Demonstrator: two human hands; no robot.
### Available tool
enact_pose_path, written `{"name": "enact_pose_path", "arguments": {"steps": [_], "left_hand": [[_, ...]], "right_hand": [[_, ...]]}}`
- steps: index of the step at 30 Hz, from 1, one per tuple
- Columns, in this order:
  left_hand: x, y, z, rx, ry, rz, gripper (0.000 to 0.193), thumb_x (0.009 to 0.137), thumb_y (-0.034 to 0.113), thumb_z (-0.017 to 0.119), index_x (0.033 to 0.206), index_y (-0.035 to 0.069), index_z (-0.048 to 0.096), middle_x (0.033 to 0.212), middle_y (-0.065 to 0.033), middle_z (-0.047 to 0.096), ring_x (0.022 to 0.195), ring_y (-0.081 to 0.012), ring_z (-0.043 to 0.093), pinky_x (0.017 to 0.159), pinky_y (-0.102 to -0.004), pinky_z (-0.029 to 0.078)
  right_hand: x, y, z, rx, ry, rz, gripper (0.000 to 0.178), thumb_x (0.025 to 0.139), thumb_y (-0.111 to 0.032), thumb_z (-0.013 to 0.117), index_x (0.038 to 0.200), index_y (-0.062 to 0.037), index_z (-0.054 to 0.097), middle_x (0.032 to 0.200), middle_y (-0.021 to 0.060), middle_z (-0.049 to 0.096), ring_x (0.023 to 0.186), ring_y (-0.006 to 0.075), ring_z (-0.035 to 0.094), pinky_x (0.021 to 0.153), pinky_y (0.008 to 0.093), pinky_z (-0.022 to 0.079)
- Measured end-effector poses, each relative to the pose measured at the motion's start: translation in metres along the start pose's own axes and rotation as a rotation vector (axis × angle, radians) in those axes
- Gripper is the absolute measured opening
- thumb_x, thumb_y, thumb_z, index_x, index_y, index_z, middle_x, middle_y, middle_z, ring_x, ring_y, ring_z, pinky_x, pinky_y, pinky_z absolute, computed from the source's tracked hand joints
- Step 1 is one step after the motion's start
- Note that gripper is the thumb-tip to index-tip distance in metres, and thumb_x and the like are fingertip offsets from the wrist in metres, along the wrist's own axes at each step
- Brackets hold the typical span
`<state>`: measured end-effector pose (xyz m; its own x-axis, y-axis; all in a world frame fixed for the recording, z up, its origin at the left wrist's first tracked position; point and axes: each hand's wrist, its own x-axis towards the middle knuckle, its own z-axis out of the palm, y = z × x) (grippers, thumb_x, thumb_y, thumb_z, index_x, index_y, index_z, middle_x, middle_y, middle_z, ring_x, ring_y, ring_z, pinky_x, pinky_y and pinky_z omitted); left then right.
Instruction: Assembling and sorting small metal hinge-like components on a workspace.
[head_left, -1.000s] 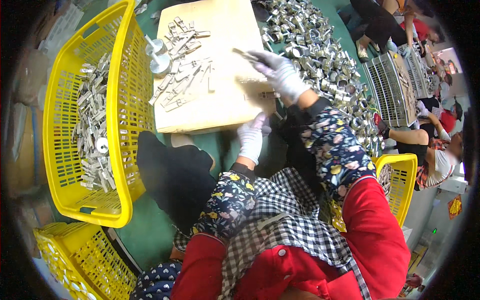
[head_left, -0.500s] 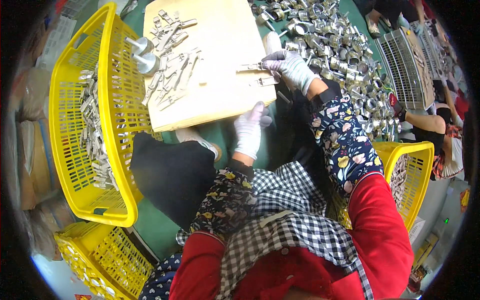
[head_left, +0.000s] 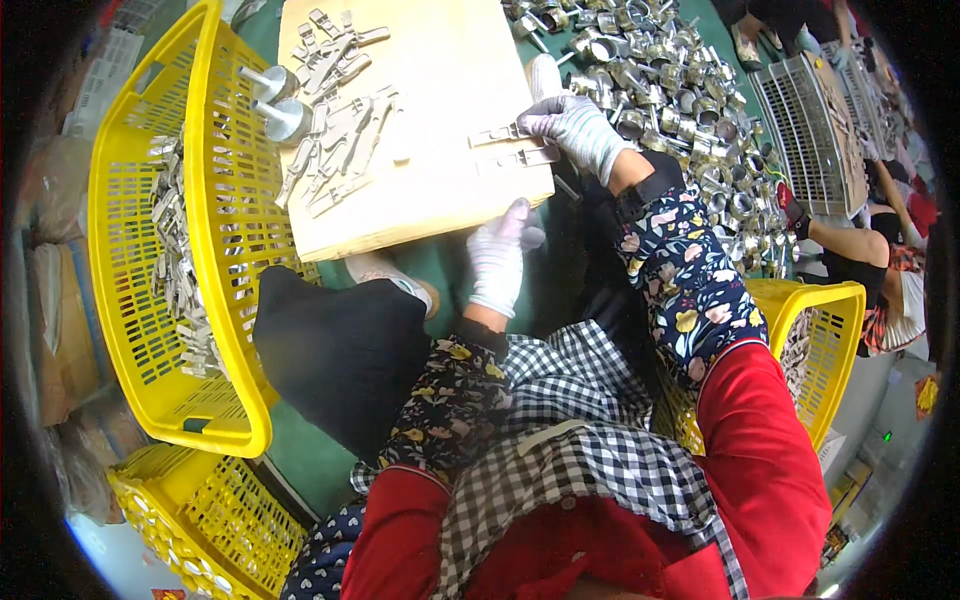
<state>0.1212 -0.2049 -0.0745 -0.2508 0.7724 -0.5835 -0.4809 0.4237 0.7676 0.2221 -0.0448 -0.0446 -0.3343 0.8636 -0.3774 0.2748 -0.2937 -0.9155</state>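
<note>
My right hand [head_left: 580,130], in a pale striped glove, is closed at the right edge of a yellowish board [head_left: 450,60]. Its thumb and fingertips pinch the end of a flat metal clip [head_left: 492,136], which lies on the board. Just nearer to me, a second metal clip [head_left: 528,158] lies roughly parallel to it. Below the board's near edge is my left hand [head_left: 497,262], gloved too, fingers apart with nothing visible in them. Several similar loose clips [head_left: 335,145] are piled on the board's left part.
A yellow basket [head_left: 205,200] of metal strips stands left, with two metal funnel-shaped parts [head_left: 287,120] by its rim. Many metal cups with stems [head_left: 690,110] spread across the far right. Other yellow baskets [head_left: 240,520] [head_left: 835,330] flank me. People sit at the right beside a grey crate [head_left: 805,140].
The board and left basket appear shifted slightly left in view. My right hand has shifted slightly left, still pinching the clip. My left hand has hardly moved.
</note>
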Motion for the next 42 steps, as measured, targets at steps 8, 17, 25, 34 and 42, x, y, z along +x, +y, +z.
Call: {"name": "enact_pose_path", "arguments": {"steps": [8,17,25,34,42], "left_hand": [[0.000,0.000,-0.001,0.014,0.011,-0.043,0.039,0.080,0.038,0.063,0.089,0.000,0.063,0.072,-0.0096,0.064,0.061,-0.0154,0.060,0.060,-0.0273,0.048],[-0.001,0.003,0.002,0.004,0.021,0.014,0.037,0.081,0.035,0.063,0.087,-0.002,0.063,0.072,-0.0094,0.064,0.061,-0.0144,0.059,0.060,-0.0261,0.045],[0.000,0.001,0.001,-0.036,-0.008,0.014,0.024,0.079,0.024,0.066,0.087,0.001,0.064,0.072,-0.0065,0.063,0.057,-0.0121,0.057,0.054,-0.0246,0.044],[0.021,-0.058,-0.014,-0.963,-0.263,-0.339,0.029,0.090,0.028,0.044,0.102,0.008,0.060,0.115,-0.0072,0.056,0.099,-0.0214,0.055,0.079,-0.0360,0.046],[0.005,-0.001,-0.001,0.229,-0.012,0.132,0.034,0.081,0.034,0.063,0.088,0.001,0.065,0.072,-0.0038,0.063,0.063,-0.0138,0.056,0.062,-0.0282,0.047]], "right_hand": [[-0.004,-0.007,0.004,-0.074,0.022,-0.001,0.021,0.074,-0.014,0.069,0.088,0.0016,0.065,0.072,0.0048,0.062,0.063,0.0116,0.056,0.056,0.0248,0.048],[-0.006,-0.019,0.004,-0.630,0.189,-0.130,0.025,0.072,-0.023,0.071,0.078,-0.0013,0.059,0.071,0.0110,0.063,0.063,0.0175,0.061,0.058,0.0300,0.048],[-0.032,-0.063,0.023,-0.998,0.284,-0.349,0.046,0.074,-0.037,0.066,0.101,-0.0004,0.057,0.085,0.0185,0.064,0.080,0.0305,0.062,0.073,0.0371,0.048],[-0.009,-0.066,0.161,-1.129,0.111,-0.290,0.048,0.080,-0.037,0.055,0.108,0.0027,0.051,0.101,0.0282,0.054,0.099,0.0371,0.053,0.087,0.0435,0.040],[-0.006,-0.084,0.050,-1.037,0.292,-0.502,0.020,0.082,-0.017,0.056,0.089,0.0010,0.061,0.078,0.0164,0.064,0.069,0.0267,0.061,0.066,0.0352,0.049]]}}
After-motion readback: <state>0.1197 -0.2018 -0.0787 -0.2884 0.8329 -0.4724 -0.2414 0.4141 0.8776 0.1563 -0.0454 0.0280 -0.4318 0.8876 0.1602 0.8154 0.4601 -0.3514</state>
